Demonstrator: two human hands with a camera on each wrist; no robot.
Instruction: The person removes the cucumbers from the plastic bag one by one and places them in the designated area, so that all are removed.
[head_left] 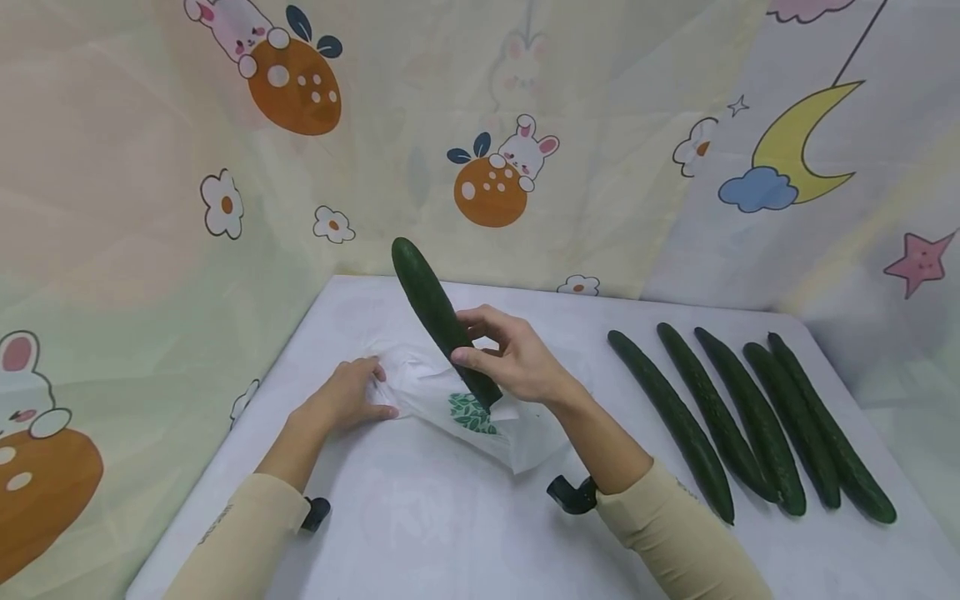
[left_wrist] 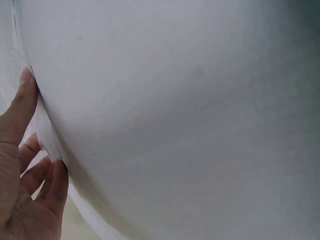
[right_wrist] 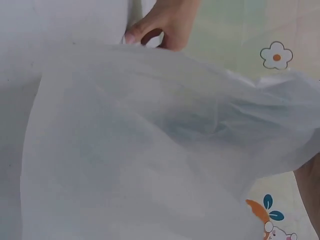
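My right hand [head_left: 517, 350] grips a dark green cucumber [head_left: 427, 292] between thumb and fingers. The cucumber tilts, its upper end pointing away to the left and its lower end over a white plastic bag [head_left: 427, 429] with a green leaf print. At the bag's left side, my left hand [head_left: 348, 396] holds the bag's edge with thumb and fingertips. The left wrist view shows this hand [left_wrist: 32, 165] with the thin film [left_wrist: 47, 132] between its digits. Across the right wrist view the translucent bag [right_wrist: 125, 150] spreads wide, hiding most of the right hand.
Several more cucumbers [head_left: 675, 408] lie side by side on the right of the white table [head_left: 442, 533]. A patterned cloth backdrop [head_left: 390, 167] rises behind the table's far edge and along its sides. Dark wrist-worn devices [head_left: 573, 496] hang below both forearms.
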